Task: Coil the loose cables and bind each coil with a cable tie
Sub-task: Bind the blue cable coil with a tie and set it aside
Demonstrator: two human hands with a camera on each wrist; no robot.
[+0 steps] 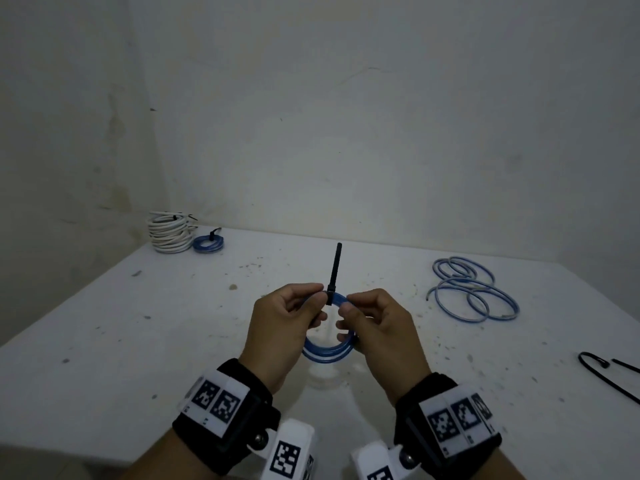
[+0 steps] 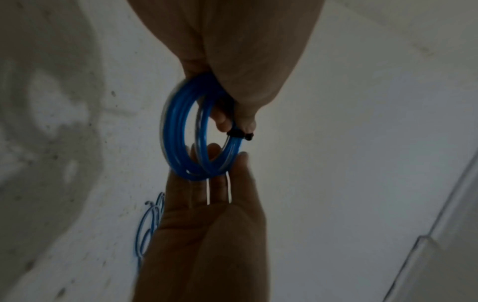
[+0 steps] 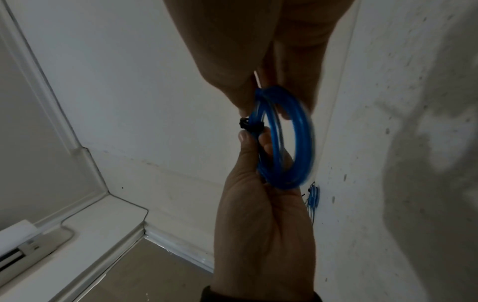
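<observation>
Over the counter's point(image 1: 173, 306) near edge, left hand point(image 1: 277, 327) and right hand point(image 1: 377, 327) each pinch the coil point(image 1: 327, 353) beside its tie point(image 1: 334, 271), apparently mid-binding; next likely cinching the upright tail tight.

Held coil point(image 1: 328, 353) was blue; its cable tie point(image 1: 334, 271) black. Table point(image 1: 173, 323) white, dark-speckled. Far stacked coils point(image 1: 169, 233) white. Wristbands point(image 1: 225, 414) black, bearing black-and-white square-patterned markers.
</observation>
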